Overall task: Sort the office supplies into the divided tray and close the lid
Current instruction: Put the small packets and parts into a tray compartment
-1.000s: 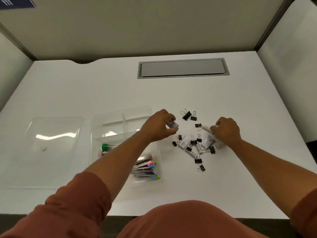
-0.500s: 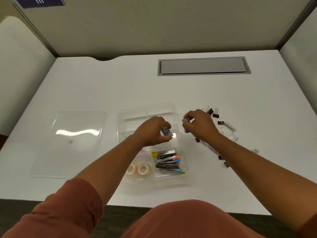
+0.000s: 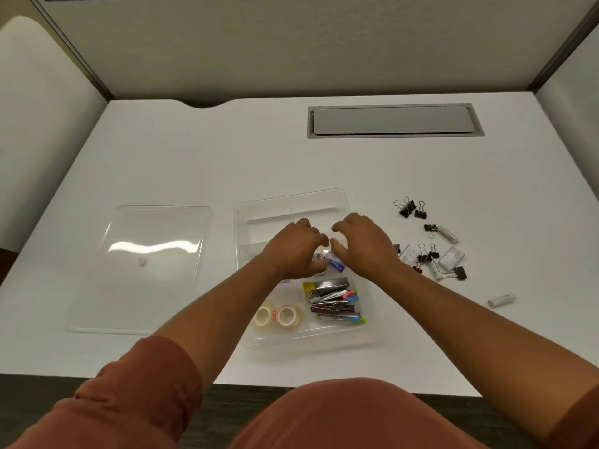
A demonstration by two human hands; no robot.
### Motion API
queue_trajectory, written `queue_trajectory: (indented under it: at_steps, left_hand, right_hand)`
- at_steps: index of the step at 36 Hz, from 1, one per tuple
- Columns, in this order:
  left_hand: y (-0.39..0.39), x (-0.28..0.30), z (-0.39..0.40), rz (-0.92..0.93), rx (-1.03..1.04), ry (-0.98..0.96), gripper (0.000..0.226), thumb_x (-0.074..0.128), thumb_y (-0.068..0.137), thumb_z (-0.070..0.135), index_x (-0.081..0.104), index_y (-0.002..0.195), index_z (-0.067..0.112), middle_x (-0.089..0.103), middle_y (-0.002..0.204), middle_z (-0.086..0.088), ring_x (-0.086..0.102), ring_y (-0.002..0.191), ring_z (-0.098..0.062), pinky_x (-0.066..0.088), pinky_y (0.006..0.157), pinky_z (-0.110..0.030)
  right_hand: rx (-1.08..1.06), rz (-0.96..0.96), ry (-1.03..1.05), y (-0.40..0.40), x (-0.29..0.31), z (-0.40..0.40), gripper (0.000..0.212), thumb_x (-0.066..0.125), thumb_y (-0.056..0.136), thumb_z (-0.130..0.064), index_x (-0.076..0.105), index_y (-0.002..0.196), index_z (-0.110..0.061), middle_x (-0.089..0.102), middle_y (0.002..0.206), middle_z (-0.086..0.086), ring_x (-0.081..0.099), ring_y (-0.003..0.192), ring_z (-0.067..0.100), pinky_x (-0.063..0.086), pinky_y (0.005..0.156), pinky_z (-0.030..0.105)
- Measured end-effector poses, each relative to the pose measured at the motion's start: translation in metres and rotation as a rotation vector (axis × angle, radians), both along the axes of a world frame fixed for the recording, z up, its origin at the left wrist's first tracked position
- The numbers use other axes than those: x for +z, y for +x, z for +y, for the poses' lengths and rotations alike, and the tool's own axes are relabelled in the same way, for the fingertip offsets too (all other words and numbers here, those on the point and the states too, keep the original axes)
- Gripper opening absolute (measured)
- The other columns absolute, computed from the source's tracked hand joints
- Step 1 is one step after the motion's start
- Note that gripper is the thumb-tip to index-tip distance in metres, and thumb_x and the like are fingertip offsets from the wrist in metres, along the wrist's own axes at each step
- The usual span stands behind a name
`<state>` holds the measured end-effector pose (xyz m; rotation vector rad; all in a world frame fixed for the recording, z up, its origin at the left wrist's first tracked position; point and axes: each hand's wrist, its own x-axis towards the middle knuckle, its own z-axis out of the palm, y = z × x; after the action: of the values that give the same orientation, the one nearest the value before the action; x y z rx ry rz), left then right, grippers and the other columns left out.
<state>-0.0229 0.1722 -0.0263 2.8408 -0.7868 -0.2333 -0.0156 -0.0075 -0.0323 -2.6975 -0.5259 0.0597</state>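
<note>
Both hands [image 3: 293, 254] [image 3: 363, 246] now meet over the clear divided tray [image 3: 241, 228], fingers curled on small staple boxes [image 3: 327, 259].

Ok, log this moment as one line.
hands: left hand and right hand over tray | lid: off, left of tray | binder clips: on desk

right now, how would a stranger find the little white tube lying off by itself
Start at the clear divided tray in the middle of the white desk, then look right past the binder clips. The white tube lies alone, nearest the desk's front edge, touching nothing.
</note>
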Motion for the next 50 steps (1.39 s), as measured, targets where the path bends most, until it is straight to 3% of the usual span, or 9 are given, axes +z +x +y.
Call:
queue_trajectory:
  at_steps: [5, 8, 16, 22, 30, 34, 37, 42, 50]
  left_hand:
    - [0.007, 0.006, -0.016, -0.036, 0.049, -0.127, 0.028, 0.055, 0.09, 0.034, 0.067, 0.112, 0.019, 0.069, 0.101, 0.002, 0.054, 0.099, -0.019, 0.047, 0.076, -0.032]
    - [0.012, 0.01, -0.037, -0.038, 0.03, -0.163, 0.022, 0.053, 0.091, 0.027, 0.067, 0.105, 0.018, 0.068, 0.095, 0.002, 0.054, 0.095, -0.018, 0.048, 0.072, -0.033]
    - [0.012, 0.008, -0.115, 0.005, -0.144, -0.22, 0.022, 0.05, 0.092, 0.027, 0.067, 0.105, 0.02, 0.068, 0.095, 0.006, 0.053, 0.096, -0.017, 0.05, 0.073, -0.035]
    - [0.001, 0.002, -0.169, 0.048, -0.272, -0.242, 0.021, 0.049, 0.092, 0.027, 0.066, 0.103, 0.021, 0.066, 0.094, 0.006, 0.053, 0.093, -0.018, 0.05, 0.072, -0.037]
    - [-0.004, -0.004, -0.207, 0.113, -0.298, -0.251, 0.02, 0.052, 0.092, 0.029, 0.065, 0.105, 0.024, 0.066, 0.095, 0.007, 0.054, 0.093, -0.017, 0.048, 0.074, -0.034]
    - [-0.002, -0.008, -0.211, 0.124, -0.263, -0.231, 0.017, 0.051, 0.09, 0.03, 0.065, 0.099, 0.024, 0.065, 0.09, 0.005, 0.054, 0.086, -0.017, 0.05, 0.072, -0.036]
    - [0.001, -0.01, -0.208, 0.125, -0.241, -0.207, 0.019, 0.048, 0.088, 0.029, 0.064, 0.096, 0.021, 0.065, 0.088, 0.002, 0.055, 0.083, -0.02, 0.051, 0.072, -0.04]
    - [0.006, -0.013, -0.202, 0.13, -0.18, -0.213, 0.022, 0.05, 0.09, 0.02, 0.067, 0.104, 0.018, 0.068, 0.096, 0.0, 0.058, 0.089, -0.021, 0.049, 0.076, -0.035]
    - [0.008, -0.022, -0.192, 0.202, -0.096, -0.096, 0.03, 0.049, 0.094, 0.019, 0.064, 0.12, 0.019, 0.067, 0.111, -0.004, 0.059, 0.102, -0.024, 0.048, 0.084, -0.034]
  right_hand:
    - [-0.288, -0.12, 0.204, -0.009, 0.002, -0.044, 0.016, 0.058, 0.089, -0.02, 0.066, 0.101, -0.014, 0.058, 0.093, 0.004, 0.059, 0.081, 0.02, 0.047, 0.066, 0.032]
    - [-0.438, -0.064, 0.197, -0.02, -0.002, -0.08, 0.015, 0.057, 0.089, -0.019, 0.065, 0.101, -0.016, 0.057, 0.09, 0.002, 0.058, 0.079, 0.02, 0.04, 0.067, 0.029]
    - [-0.823, -0.02, 0.094, -0.075, -0.011, -0.177, 0.017, 0.056, 0.089, -0.025, 0.063, 0.101, -0.017, 0.063, 0.09, 0.007, 0.061, 0.081, 0.028, 0.045, 0.067, 0.032]
    - [-1.073, 0.332, 0.065, -0.128, -0.018, -0.24, 0.045, 0.058, 0.091, -0.031, 0.047, 0.128, -0.01, 0.065, 0.112, 0.013, 0.062, 0.099, 0.032, 0.046, 0.076, 0.033]
    - [-1.135, 0.417, 0.128, -0.144, -0.035, -0.254, 0.055, 0.058, 0.092, -0.038, 0.041, 0.134, -0.007, 0.061, 0.121, 0.016, 0.06, 0.107, 0.034, 0.048, 0.085, 0.036]
    - [-1.125, 0.392, 0.135, -0.138, -0.041, -0.258, 0.042, 0.059, 0.092, -0.029, 0.047, 0.126, -0.007, 0.064, 0.112, 0.013, 0.06, 0.096, 0.029, 0.046, 0.077, 0.032]
    - [-1.065, 0.336, 0.158, -0.131, -0.046, -0.258, 0.025, 0.058, 0.09, -0.018, 0.055, 0.113, -0.007, 0.067, 0.104, 0.011, 0.06, 0.088, 0.025, 0.047, 0.075, 0.031]
    - [-0.937, 0.284, 0.193, -0.102, -0.042, -0.244, 0.034, 0.061, 0.089, -0.024, 0.058, 0.12, -0.011, 0.067, 0.107, 0.011, 0.062, 0.101, 0.031, 0.048, 0.082, 0.034]
    - [-0.71, 0.205, 0.123, -0.051, -0.045, -0.227, 0.03, 0.059, 0.09, -0.024, 0.061, 0.118, -0.012, 0.064, 0.105, 0.012, 0.06, 0.099, 0.028, 0.04, 0.077, 0.03]
